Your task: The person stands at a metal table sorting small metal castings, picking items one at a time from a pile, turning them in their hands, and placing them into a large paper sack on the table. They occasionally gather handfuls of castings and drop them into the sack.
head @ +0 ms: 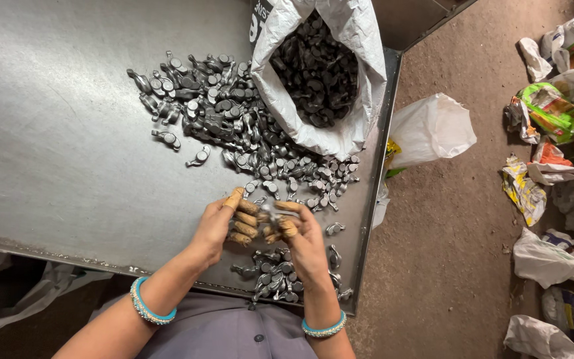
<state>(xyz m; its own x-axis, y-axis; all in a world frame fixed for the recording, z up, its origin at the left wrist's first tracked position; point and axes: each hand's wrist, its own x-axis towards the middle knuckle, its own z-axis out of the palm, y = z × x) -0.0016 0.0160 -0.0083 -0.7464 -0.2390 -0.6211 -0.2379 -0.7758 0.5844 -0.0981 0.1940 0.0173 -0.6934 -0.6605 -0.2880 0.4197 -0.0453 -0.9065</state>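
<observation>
My left hand (224, 223) and my right hand (300, 236) meet over the near part of a grey metal table (61, 146), fingertips wrapped in tan tape. Together they pinch a small grey metal part (268, 214) between them. A spread pile of the same small metal parts (234, 119) lies just beyond my hands. A smaller heap of parts (277, 276) sits under my right wrist near the table's front edge. Turquoise bangles ring both wrists.
An open white woven sack (320, 73) full of dark metal parts rests on the table's far right. Right of the table edge is a dirt floor with a white plastic bag (433, 126) and several crumpled wrappers and bags (553, 113).
</observation>
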